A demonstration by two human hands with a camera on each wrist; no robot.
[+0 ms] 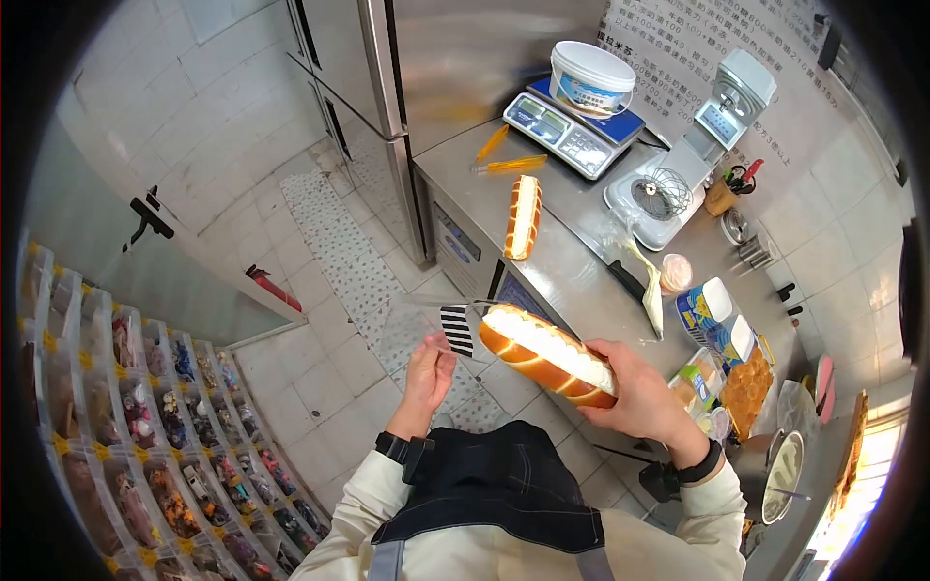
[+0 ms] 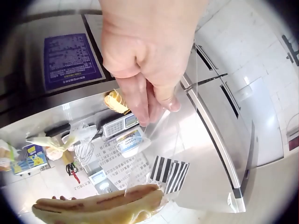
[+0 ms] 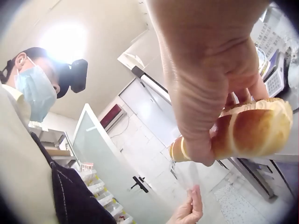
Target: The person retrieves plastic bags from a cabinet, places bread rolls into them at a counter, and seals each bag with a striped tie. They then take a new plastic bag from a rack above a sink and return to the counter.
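Note:
My right hand (image 1: 644, 392) grips one end of a long cream-filled bread roll (image 1: 542, 356), browned with pale stripes and white cream along its top. A clear plastic bag (image 1: 457, 332) with a black-and-white striped patch is pinched between the thumb and fingers of my left hand (image 1: 428, 378). The roll's far end sits right at the bag's mouth. In the left wrist view, the striped patch overlaps the tip of the roll (image 2: 100, 207). Another cream-filled roll (image 1: 523, 218) lies on the steel counter (image 1: 572, 257) beyond my hands.
On the counter stand a scale (image 1: 572, 131) bearing a white tub (image 1: 593, 77), and a stand mixer (image 1: 697, 140). A piping bag (image 1: 651, 290), a blue carton (image 1: 704, 305) and flat bread (image 1: 748, 387) lie to the right. At left are clear storage bins (image 1: 145, 416); a steel fridge (image 1: 344, 77) stands ahead.

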